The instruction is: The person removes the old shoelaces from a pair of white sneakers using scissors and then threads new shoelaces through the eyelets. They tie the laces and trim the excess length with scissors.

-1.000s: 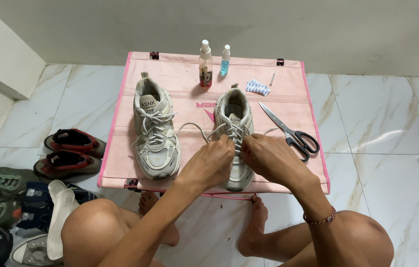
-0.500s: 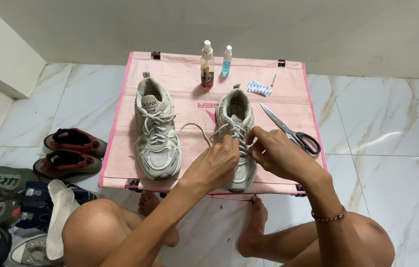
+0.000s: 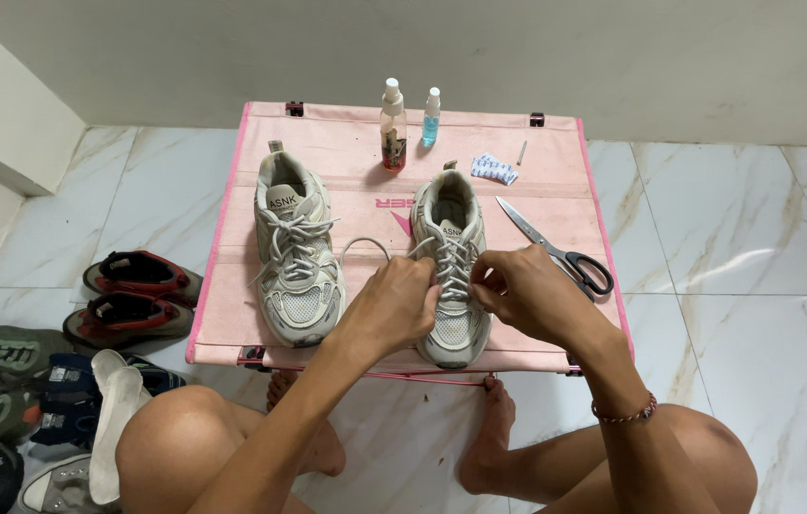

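Right hand shifted left, left hand pinching laces, right sneaker

A pink folding table fills mid-frame, carrying two pale sneakers, two spray bottles, scissors and a small packet.

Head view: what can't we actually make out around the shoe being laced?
- Right sneaker: its lower lace rows are covered by the left hand and right hand.
- Fingers on the lace: too small to tell the grip.
- Small packet on the pink table: too small to identify.
- Shoes on the floor: cut off by the left edge.
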